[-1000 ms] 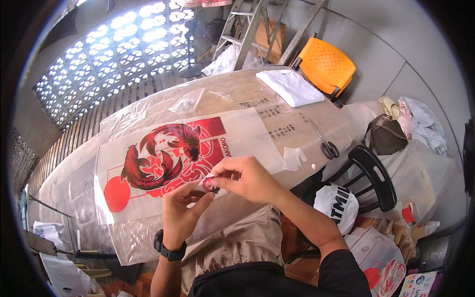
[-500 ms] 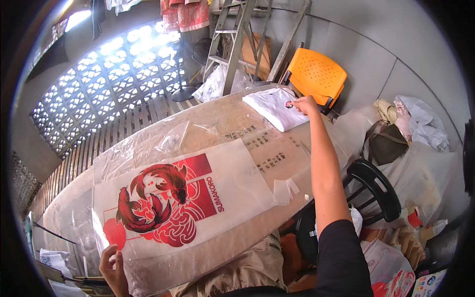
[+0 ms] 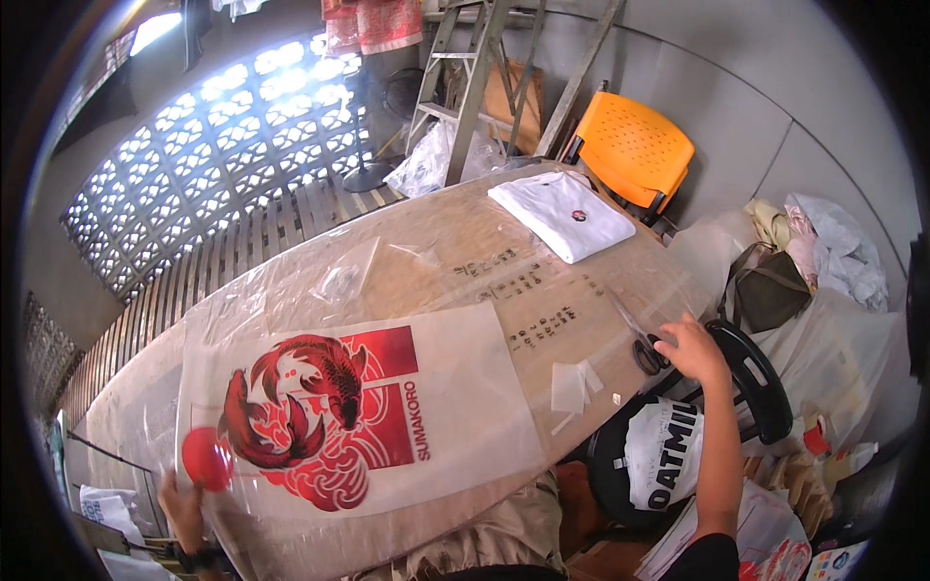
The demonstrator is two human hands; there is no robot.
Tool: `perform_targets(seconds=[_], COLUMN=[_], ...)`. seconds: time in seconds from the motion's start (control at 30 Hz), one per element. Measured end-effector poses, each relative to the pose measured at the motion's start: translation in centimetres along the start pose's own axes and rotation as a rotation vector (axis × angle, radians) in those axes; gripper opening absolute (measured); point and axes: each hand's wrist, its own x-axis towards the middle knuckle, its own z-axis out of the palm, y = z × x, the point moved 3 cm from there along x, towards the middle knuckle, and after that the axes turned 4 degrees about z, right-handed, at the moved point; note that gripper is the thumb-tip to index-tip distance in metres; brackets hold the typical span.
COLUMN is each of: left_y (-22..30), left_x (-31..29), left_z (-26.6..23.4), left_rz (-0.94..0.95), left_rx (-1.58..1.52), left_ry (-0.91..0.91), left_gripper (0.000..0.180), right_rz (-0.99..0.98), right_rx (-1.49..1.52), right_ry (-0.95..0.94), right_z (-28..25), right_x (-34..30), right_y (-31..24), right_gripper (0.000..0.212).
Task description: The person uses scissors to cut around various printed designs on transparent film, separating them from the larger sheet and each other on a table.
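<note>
My left hand (image 3: 181,508), slightly blurred, is closed at the lower left corner of a translucent printed transfer sheet (image 3: 475,397) with a red-and-black koi design. The sheet lies over the table (image 3: 407,276) on clear plastic film. At the right edge, my right hand (image 3: 690,349) is open, fingers apart, beside the handles of scissors (image 3: 647,354); I cannot tell whether it touches them. A folded white T-shirt (image 3: 552,218) with a small dark red motif lies at the table's far end. Small white scraps (image 3: 573,387) sit between the sheet and the scissors.
An orange chair (image 3: 635,145) stands beyond the shirt, near a ladder (image 3: 472,97). A black chair (image 3: 751,373) is close to my right arm, with a white printed cloth or bag (image 3: 664,455) at its seat. A dark bag (image 3: 765,286) and plastic-wrapped bundles lie right.
My right hand has left the shirt's small motif and come back toward me, to the scissors. At my left hand, the sheet's corner has shifted slightly; its right end sits lower.
</note>
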Motion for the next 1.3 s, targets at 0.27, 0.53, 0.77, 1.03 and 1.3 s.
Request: perform_targets(seconds=[0.27, 0.53, 0.77, 1.03, 1.3], left_y=[10.2, 15.4, 18.4, 22.9, 24.0], left_x=[16.2, 15.6, -1.6, -11.6, -12.5], left_z=[-0.3, -0.1, 3.5, 3.1, 2.9], left_rz=[0.564, 0.462, 0.955, 0.651, 0.744], left_rx=[-0.178, 0.038, -0.126, 0.122, -0.144], left_ry=[-0.021, 0.794, -0.439, -0.289, -0.2], left_gripper=[0.063, 0.119, 0.074, 0.078, 0.041], right_rz=[-0.181, 0.012, 0.139, 0.069, -0.288], right_rx=[-0.046, 0.119, -0.011, 1.128, 1.434], right_ry=[0.243, -0.023, -0.129, -0.186, -0.372], right_z=[1.9, 2.6, 1.3, 0.5, 0.4], right_x=[-3.6, -0.1, 0.9, -1.8, -17.3], right_y=[-2.2, -3.1, -4.8, -1.6, -13.1], right_gripper=[0.036, 0.049, 0.033, 0.031, 0.065])
